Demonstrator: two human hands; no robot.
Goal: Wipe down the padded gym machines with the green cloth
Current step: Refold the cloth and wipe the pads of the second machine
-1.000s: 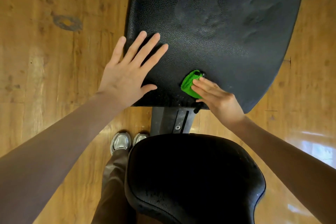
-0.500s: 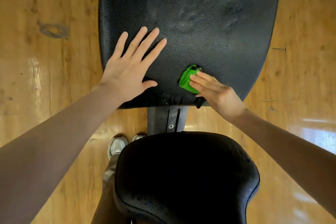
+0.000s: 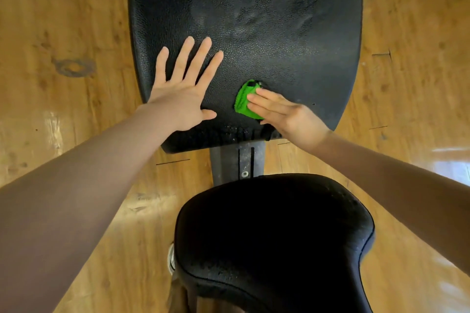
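Right hand (image 3: 292, 114) flat, fingers straight, pressing the green cloth (image 3: 245, 100) onto the large black pad (image 3: 267, 20). No curl round it: the cloth lies bunched under the fingertips, poking out ahead and to their left, near the pad's close edge. Left hand (image 3: 181, 99) spread wide, palm down on the same pad, holding nothing, well apart from the cloth. A smaller black seat pad (image 3: 274, 231) sits nearer, wooden floor (image 3: 63, 33) around.
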